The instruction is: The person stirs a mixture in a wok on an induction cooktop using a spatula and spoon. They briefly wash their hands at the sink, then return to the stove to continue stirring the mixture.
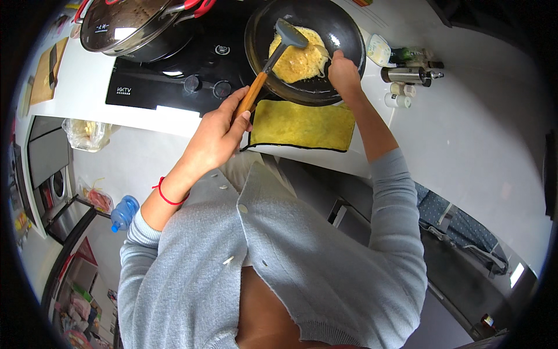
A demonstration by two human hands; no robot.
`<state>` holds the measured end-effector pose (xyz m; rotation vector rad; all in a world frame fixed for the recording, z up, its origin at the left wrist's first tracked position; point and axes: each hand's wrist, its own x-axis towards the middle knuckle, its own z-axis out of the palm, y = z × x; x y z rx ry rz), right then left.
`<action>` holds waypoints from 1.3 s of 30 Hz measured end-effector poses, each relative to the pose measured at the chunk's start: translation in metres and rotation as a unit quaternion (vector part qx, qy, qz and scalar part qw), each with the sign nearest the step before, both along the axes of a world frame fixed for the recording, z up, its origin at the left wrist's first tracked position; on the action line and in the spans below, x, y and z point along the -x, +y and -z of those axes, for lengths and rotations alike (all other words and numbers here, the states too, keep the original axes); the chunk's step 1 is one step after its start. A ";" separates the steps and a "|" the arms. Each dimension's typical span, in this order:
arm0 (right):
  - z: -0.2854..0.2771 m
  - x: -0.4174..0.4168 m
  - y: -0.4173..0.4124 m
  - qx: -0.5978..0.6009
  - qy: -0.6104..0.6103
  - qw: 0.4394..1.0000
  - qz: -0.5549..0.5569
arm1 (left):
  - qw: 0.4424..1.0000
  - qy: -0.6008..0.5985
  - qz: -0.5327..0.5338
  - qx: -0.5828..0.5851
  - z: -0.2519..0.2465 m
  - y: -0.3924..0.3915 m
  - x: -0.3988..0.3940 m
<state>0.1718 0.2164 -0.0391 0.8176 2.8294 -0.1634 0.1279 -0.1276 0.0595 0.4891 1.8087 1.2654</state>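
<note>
A round, golden-yellow egg pancake [294,63] lies in a dark wok [344,26] on the cooktop. My left hand [220,128] grips the wooden handle of a turner [291,35] with a dark grey head. The turner's head rests over the upper part of the pancake. Over the wok's right side, my right hand [345,75] closes on a small utensil [321,50], whose tip meets the pancake's right edge. Its exact kind is hard to make out. Below the wok, a yellow cloth [303,126] with black edging is spread on the counter.
A lidded pot [126,32] with red handles stands left on the black cooktop [152,89]. A cutting board [45,72] with a knife [52,65] lies farther left. Right of the wok are a small dish [379,51], a metal bottle [403,75] and white-capped jars [397,100].
</note>
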 end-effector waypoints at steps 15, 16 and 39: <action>0.006 0.005 -0.007 0.010 -0.001 1.000 -0.020 | 1.000 -0.004 -0.008 0.001 0.003 -0.003 0.000; 0.004 0.005 -0.006 0.006 0.003 1.000 -0.016 | 1.000 -0.008 -0.006 0.002 0.002 -0.003 0.000; 0.029 -0.006 0.028 0.050 0.050 0.984 -0.161 | 0.985 -0.091 -0.080 -0.120 -0.001 -0.013 0.006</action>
